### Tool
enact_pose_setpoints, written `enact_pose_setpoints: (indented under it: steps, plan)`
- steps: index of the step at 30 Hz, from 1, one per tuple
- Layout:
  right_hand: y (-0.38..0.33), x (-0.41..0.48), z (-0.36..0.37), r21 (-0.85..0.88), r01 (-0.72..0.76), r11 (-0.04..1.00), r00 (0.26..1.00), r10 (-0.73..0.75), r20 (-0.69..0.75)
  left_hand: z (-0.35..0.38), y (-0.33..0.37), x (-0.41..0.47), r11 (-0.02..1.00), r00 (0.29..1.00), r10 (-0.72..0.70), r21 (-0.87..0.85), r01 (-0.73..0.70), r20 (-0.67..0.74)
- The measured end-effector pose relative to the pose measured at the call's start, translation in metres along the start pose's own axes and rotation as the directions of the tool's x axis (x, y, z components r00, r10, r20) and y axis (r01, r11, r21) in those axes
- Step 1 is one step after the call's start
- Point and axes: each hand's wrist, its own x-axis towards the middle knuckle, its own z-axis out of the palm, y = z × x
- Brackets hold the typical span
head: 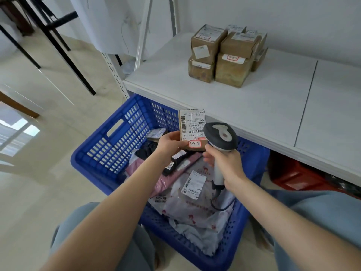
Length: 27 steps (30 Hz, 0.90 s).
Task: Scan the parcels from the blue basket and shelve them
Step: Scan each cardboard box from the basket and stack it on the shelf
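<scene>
- Two knees in blue jeans flank the near corner of the blue basket, one on each side of it.
- The basket stands on the pale floor. In it lie soft parcels in a heap: one white bag with red print at the near end, one pink bag toward the middle, two dark bags past that, and one small labelled packet by the far wall. I cannot tell how many more lie underneath.
- Two bare hands are raised over the basket's far half.
- The left hand has its grip closed on one small brown box, thumb on the label face, fingers behind it. This box is the parcel being scanned; it is in the air above the basket, its label face toward the camera, with a red-edged sticker reading 3-3-9.
- The right hand has its grip wrapped round the handle of one grey scanner, whose head is just beside the box. Its black cable drops onto the white bag.
- One white shelf runs beyond and above the basket's far rim.
- On the shelf, well beyond the basket, is a cluster of brown boxes: four in front as two stacks of two, and at least two more partly hidden behind.
- One red crate sits under the shelf, right of the basket.
</scene>
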Motion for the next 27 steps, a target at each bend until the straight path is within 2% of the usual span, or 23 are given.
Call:
enact_pose_setpoints:
  steps: [4, 10, 27]
  plan:
    - [0.01, -0.019, 0.002, -0.141, -0.018, 0.99, 1.0, 0.02, 0.015, -0.001, -0.004, 0.003, 0.999, 0.997, 0.047, 0.0, -0.047, -0.062]
    - [0.017, -0.034, 0.003, -0.244, -0.002, 0.97, 0.999, 0.012, 0.04, -0.003, -0.014, 0.009, 0.998, 0.995, 0.045, -0.028, -0.048, -0.089]
    - [0.014, -0.042, 0.006, -0.252, -0.028, 0.967, 0.999, 0.038, 0.037, -0.005, -0.025, 0.026, 0.999, 0.988, 0.037, 0.012, -0.036, -0.151]
